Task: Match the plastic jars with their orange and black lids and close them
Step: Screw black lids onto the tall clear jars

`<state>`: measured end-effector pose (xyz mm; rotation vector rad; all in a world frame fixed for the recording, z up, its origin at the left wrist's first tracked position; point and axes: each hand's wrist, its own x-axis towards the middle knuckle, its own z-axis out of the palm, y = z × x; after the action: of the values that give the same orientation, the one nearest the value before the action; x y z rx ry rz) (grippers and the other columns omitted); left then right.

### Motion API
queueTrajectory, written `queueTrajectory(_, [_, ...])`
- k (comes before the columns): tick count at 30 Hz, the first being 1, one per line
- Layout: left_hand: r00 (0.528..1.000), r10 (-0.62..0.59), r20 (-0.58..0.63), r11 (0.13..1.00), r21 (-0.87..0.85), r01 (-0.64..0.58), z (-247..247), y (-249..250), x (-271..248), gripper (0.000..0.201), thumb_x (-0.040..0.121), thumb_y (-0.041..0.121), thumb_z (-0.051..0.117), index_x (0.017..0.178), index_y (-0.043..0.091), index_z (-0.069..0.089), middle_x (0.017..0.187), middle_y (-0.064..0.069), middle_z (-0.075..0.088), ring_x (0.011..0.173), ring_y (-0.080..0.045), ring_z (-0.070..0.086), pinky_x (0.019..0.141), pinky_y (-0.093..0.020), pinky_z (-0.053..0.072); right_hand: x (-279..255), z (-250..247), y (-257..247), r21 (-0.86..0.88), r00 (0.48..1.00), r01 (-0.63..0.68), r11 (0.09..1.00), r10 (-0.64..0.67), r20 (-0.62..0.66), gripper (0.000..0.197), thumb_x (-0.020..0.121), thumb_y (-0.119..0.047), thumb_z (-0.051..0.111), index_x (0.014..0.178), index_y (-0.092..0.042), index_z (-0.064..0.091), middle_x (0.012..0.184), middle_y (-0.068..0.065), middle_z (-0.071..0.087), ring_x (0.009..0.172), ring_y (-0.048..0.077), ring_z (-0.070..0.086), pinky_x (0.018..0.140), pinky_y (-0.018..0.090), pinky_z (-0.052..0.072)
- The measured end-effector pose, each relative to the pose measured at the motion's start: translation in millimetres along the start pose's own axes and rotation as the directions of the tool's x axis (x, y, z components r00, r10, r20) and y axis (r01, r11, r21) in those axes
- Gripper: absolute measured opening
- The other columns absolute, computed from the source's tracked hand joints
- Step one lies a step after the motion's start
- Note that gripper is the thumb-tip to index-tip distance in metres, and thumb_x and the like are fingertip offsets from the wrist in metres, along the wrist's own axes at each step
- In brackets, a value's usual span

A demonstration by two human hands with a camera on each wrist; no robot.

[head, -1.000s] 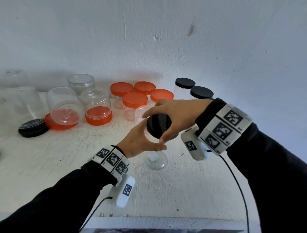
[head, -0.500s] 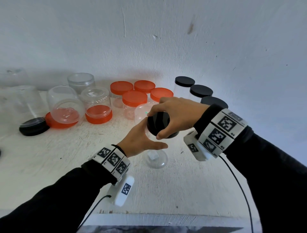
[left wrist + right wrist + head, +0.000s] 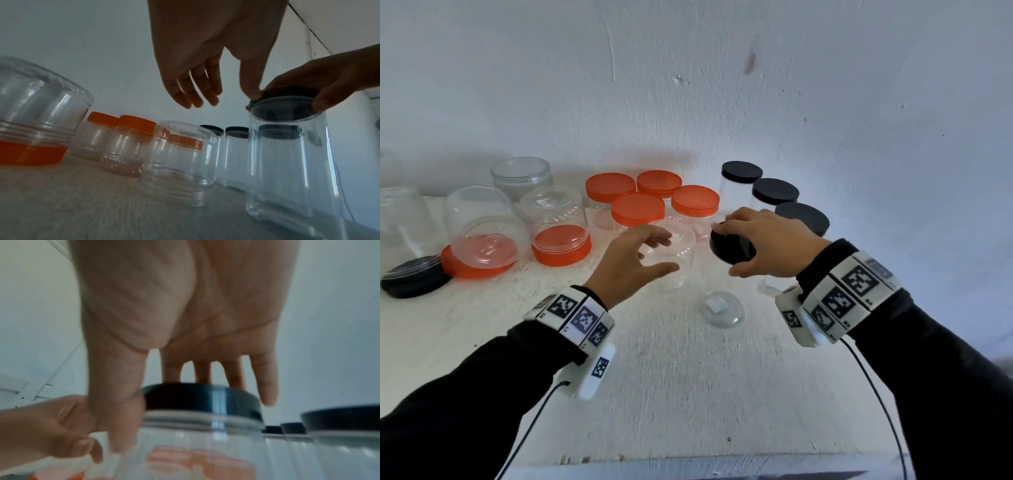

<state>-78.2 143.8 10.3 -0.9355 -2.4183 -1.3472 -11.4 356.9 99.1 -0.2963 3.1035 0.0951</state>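
the head view looks forward and down over the white table toward the wall. each wrist view sits low, close under its palm, facing outward. all three share the black lid and jar rows.

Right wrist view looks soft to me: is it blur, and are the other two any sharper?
Right wrist view: smeared, right hand and black lid fuzzy. Left wrist view: left hand backlit and dark, lidded jar fairly crisp. Head view: sharpest, slight blur on left hand, edges bowed.
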Motion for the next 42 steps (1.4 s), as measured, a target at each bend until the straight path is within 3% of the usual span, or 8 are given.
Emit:
queueTrajectory(3, [0.998,0.010,-0.063,0.989,0.145,-0.001,6,-14,13,0.044,0.074,0.023,0.075,0.113,0.013,0.059,0.117,0.000,0.057,0.113,-0.017,0.048,0.093,-0.027,0.037,4,10,6,0.019,0.995,-0.042,0.999,0.043,-0.092,0.063,0.085,-0.039,0.061,0.141,-0.030,0.033,0.142,-0.008,0.034,0.127,0.017,0.033,0.080,0.032,0.040])
queueTrajectory(7, [1.000,0.007,0.009,0.964,0.265,-0.009,15,-28,24,0.057,0.074,0.031,0.075,0.123,0.012,0.054,0.133,-0.005,0.049,0.127,-0.019,0.037,0.103,-0.025,0.023,15,23,8,0.055,0.976,-0.110,0.992,0.118,-0.181,0.060,0.088,-0.036,0.059,0.142,-0.024,0.034,0.142,-0.002,0.035,0.129,0.019,0.032,0.087,0.035,0.042])
queueTrajectory(10, [0.995,-0.048,0.088,0.951,0.309,0.019,21,-33,30,0.068,0.075,0.036,0.073,0.132,0.013,0.046,0.144,-0.003,0.038,0.135,-0.019,0.029,0.109,-0.032,0.021,28,34,10,0.051,0.959,-0.144,0.988,0.152,-0.238,0.061,0.092,-0.031,0.054,0.145,-0.018,0.027,0.150,0.001,0.029,0.139,0.020,0.024,0.109,0.034,0.026])
queueTrajectory(13, [0.982,-0.108,0.155,0.944,0.327,0.052,24,-38,37,0.072,0.077,0.038,0.071,0.137,0.014,0.040,0.149,0.000,0.029,0.139,-0.017,0.020,0.113,-0.035,0.017,42,43,16,0.062,0.948,-0.141,0.988,0.152,-0.279,0.062,0.092,-0.029,0.053,0.146,-0.014,0.025,0.152,0.004,0.026,0.142,0.021,0.018,0.115,0.032,0.009])
queueTrajectory(25, [0.984,-0.077,0.163,0.953,0.302,0.024,25,-53,40,0.061,0.075,0.031,0.073,0.129,0.015,0.051,0.147,0.001,0.035,0.139,-0.018,0.018,0.111,-0.032,0.015,75,50,29,0.024,0.932,-0.200,0.979,0.198,-0.305,0.064,0.091,-0.029,0.055,0.145,-0.012,0.024,0.151,0.008,0.026,0.141,0.024,0.018,0.117,0.039,0.010])
queueTrajectory(35, [0.975,-0.091,0.201,0.951,0.309,0.025,21,-47,34,0.066,0.079,0.031,0.071,0.136,0.016,0.042,0.152,0.001,0.025,0.143,-0.014,0.010,0.115,-0.033,0.012,81,41,25,-0.021,0.933,-0.223,0.975,0.207,-0.295,0.051,0.087,-0.027,0.061,0.130,-0.011,0.040,0.135,0.008,0.044,0.127,0.028,0.038,0.109,0.044,0.028])
queueTrajectory(38, [0.991,-0.057,0.124,0.955,0.297,0.018,12,-40,26,0.059,0.083,0.029,0.066,0.135,0.016,0.043,0.148,0.001,0.033,0.139,-0.013,0.020,0.113,-0.028,0.017,83,41,22,-0.050,0.931,-0.252,0.966,0.228,-0.286,0.048,0.088,-0.023,0.060,0.129,-0.010,0.039,0.132,0.009,0.046,0.124,0.029,0.041,0.107,0.045,0.030])
queueTrajectory(42, [0.997,-0.075,0.012,0.957,0.282,0.069,-16,-32,8,0.039,0.088,0.028,0.060,0.124,0.015,0.054,0.129,0.003,0.052,0.118,-0.007,0.042,0.095,-0.014,0.026,87,35,8,-0.091,0.921,-0.327,0.941,0.296,-0.253,0.048,0.087,-0.022,0.058,0.126,-0.005,0.038,0.128,0.012,0.047,0.120,0.033,0.045,0.106,0.054,0.029])
